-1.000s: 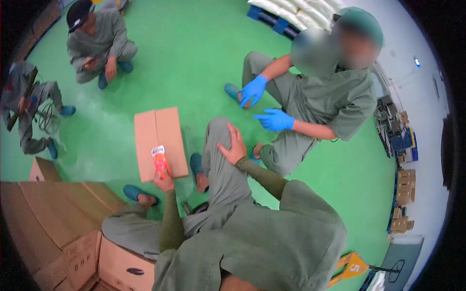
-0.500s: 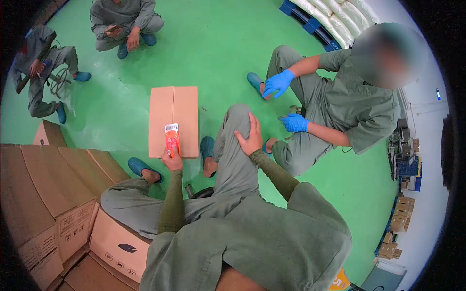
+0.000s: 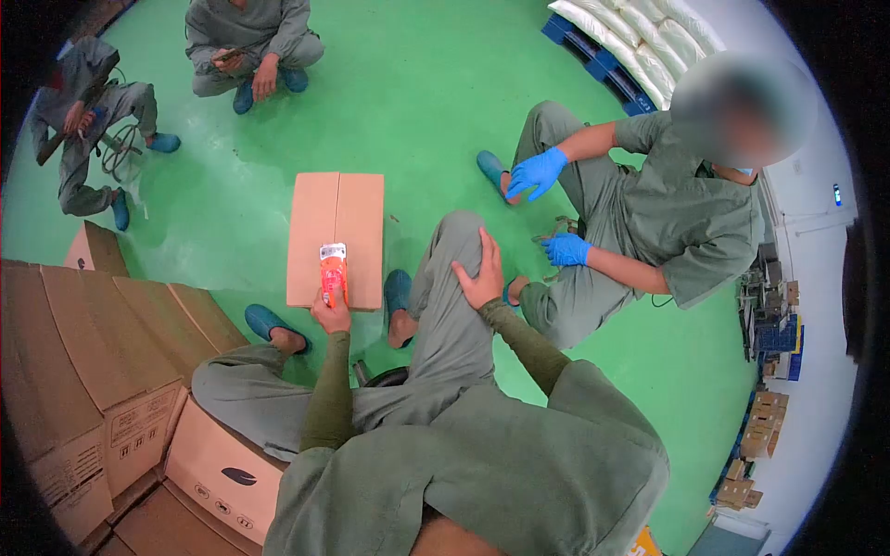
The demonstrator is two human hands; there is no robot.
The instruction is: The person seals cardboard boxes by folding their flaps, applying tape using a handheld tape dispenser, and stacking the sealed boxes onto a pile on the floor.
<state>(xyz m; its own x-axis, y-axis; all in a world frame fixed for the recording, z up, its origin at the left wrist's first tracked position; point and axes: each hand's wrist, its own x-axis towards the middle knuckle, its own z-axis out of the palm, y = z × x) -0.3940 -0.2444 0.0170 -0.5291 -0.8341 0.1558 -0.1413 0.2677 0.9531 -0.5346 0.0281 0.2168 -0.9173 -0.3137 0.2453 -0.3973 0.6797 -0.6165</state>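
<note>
My left hand [image 3: 331,313] is closed around the lower end of a small orange packet [image 3: 334,272] with a white and dark printed end. The packet points away from me and overlaps the near part of a closed brown cardboard box [image 3: 311,222] on the floor. My right hand [image 3: 482,276] lies on my raised right knee [image 3: 454,269], its fingers and thumb apart and nothing in it.
To the right sits a person in blue gloves [image 3: 540,173]. Two other people squat or sit at the far left. Large cartons [image 3: 102,343] stand close on my left. White sacks [image 3: 640,42] lie on a blue pallet [image 3: 603,69] at the back right.
The view has tilted a little, so the box and people appear slightly lower. My left hand keeps its hold on the packet and my right hand stays on the knee.
</note>
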